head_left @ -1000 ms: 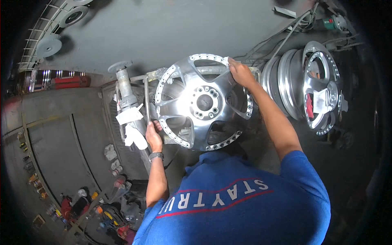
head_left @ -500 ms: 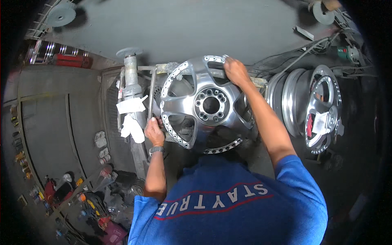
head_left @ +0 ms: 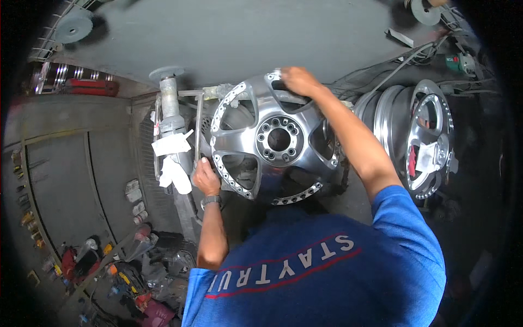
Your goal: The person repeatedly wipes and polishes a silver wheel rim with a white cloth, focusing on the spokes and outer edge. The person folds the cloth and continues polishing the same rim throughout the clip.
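Observation:
A silvery alloy wheel face [head_left: 235, 143], with small bolt holes round its edge and a ring of holes at its hub, stands tilted in front of me. My right hand [head_left: 299, 82] lies against its upper edge, fingers together and pointing left. Those fingertips are slightly blurred, and anything beneath them is hidden. My left hand [head_left: 206, 177] is closed at the wheel's left edge, its thumb pointing up by the lower end of a thin metal bar [head_left: 199, 117]. The other left fingers are hidden, so what they grip cannot be made out.
More wheels [head_left: 389, 122] stand at the right. A post [head_left: 170, 98] with a round disc on top and white paper [head_left: 172, 143] rises at the left. A green power tool [head_left: 459, 64] and cables lie far right. Mixed items [head_left: 131, 272] clutter the lower left.
My right hand has slid left along the wheel's upper edge. My left hand stays at the left edge, and the wheel holds nearly the same position. The view has shifted slightly.

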Action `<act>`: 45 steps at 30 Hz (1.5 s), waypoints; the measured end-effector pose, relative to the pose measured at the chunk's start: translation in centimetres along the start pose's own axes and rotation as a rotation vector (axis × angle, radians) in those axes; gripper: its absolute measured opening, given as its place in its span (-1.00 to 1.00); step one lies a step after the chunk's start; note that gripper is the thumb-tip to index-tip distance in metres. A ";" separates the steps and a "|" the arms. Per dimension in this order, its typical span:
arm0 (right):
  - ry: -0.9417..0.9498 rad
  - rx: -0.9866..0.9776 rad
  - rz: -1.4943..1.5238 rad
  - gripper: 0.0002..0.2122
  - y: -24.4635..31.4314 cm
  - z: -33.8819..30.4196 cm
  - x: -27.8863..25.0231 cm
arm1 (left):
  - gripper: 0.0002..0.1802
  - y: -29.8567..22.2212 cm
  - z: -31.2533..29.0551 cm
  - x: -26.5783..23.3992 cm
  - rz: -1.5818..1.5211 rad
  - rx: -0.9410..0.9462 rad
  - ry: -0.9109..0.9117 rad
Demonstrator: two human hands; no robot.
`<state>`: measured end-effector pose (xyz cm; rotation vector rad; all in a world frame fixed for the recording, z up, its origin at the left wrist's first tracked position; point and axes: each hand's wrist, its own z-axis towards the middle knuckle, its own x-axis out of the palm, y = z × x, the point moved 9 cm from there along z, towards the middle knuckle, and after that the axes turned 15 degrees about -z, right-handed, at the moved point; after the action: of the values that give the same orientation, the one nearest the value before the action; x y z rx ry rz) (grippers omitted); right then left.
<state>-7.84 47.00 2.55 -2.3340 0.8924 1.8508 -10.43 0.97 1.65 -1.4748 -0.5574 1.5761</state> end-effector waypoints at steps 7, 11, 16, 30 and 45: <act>-0.323 0.426 0.099 -0.59 -8.4 -17.8 0.5 | -0.56 -0.2 -0.3 0.1 0.021 -0.007 0.010; -0.383 0.306 0.096 -0.62 -5.2 -16.0 -0.1 | -0.54 1.0 -0.3 0.6 0.056 -0.016 0.031; -0.427 -0.055 -0.226 -0.58 4.3 -19.4 2.5 | -0.56 1.8 -0.5 0.5 0.046 -0.026 0.033; -0.482 -0.253 -0.429 -0.55 12.7 -15.5 3.9 | -0.61 1.2 -0.6 0.5 0.031 -0.036 0.026; -0.426 -0.410 -0.294 -0.53 14.8 -15.9 4.9 | -0.60 1.4 -0.7 0.3 0.051 -0.054 0.010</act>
<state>0.20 26.83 7.45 -1.9675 0.1252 2.4210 -10.12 0.33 0.20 -1.5476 -0.5651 1.6033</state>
